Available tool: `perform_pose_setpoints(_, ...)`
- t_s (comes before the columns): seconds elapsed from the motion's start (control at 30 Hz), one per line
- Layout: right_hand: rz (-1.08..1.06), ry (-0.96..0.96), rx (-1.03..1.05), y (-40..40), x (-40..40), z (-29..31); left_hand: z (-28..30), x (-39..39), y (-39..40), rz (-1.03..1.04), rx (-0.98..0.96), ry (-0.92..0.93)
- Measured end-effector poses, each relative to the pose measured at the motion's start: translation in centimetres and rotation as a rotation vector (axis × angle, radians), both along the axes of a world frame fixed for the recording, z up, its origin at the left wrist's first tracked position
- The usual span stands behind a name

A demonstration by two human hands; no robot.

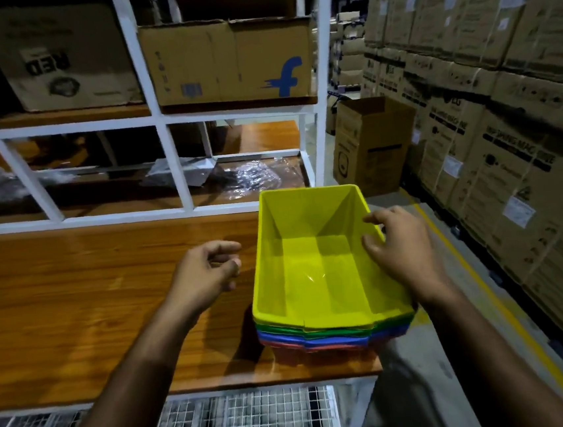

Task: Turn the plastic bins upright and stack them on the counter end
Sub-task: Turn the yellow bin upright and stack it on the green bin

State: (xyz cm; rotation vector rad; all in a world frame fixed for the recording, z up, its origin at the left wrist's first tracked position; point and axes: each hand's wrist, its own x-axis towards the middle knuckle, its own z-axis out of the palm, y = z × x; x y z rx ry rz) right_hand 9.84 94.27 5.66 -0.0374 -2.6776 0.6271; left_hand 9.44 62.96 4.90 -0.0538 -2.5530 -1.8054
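A yellow plastic bin (312, 265) stands upright on top of a nested stack at the right end of the wooden counter (75, 302). Under it show the rims of a green bin (380, 328), a blue bin (320, 341) and a red bin (307, 354). My right hand (401, 253) rests over the yellow bin's right rim, fingers spread and touching the wall, not clasped around it. My left hand (206, 272) hovers just left of the stack, fingers loosely curled, holding nothing and apart from the bin.
A white metal shelf frame (172, 162) rises behind the counter, with cardboard boxes (224, 60) above and plastic wrap (252, 176) on the lower shelf. Stacked cartons (503, 106) wall the right side across an aisle with a yellow floor line (488, 300). Wire mesh (225, 425) lies below the counter's front edge.
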Motion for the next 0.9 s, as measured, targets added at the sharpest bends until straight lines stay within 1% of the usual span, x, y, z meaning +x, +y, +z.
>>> perform_pose_setpoints(0.13, 0.207, 0.001, 0.119, -6.6, 0.6, 0.8, 0.8, 2.1, -4.8, 0.080, -0.204, 0.137)
perform_pose_setpoints(0.23, 0.279, -0.013, 0.174, -12.6, 1.1, 1.0, 0.3, 3.7, -10.0, 0.143, -0.378, 0.214)
perform_pose_setpoints(0.37, 0.366, -0.034, 0.209, -21.5, 1.8, 0.5, -1.4, 6.0, -18.1, 0.202, -0.501, 0.217)
perform_pose_setpoints(0.53, 0.507, -0.034, 0.250, -36.6, 2.3, -1.8, -2.8, 8.0, -31.0, 0.284, -0.678, 0.198)
perform_pose_setpoints(0.6, 0.535, -0.020, 0.247, -43.4, 2.2, -2.5, -3.2, 8.7, -36.9, 0.294, -0.726, 0.199)
perform_pose_setpoints(0.73, 0.608, -0.035, 0.241, -55.6, 2.0, -3.0, -3.7, 10.4, -47.8, 0.334, -0.764, 0.147)
perform_pose_setpoints(0.9, 0.684, -0.040, 0.285, -68.3, 0.4, -3.5, -4.0, 10.9, -59.7, 0.439, -0.790, 0.119)
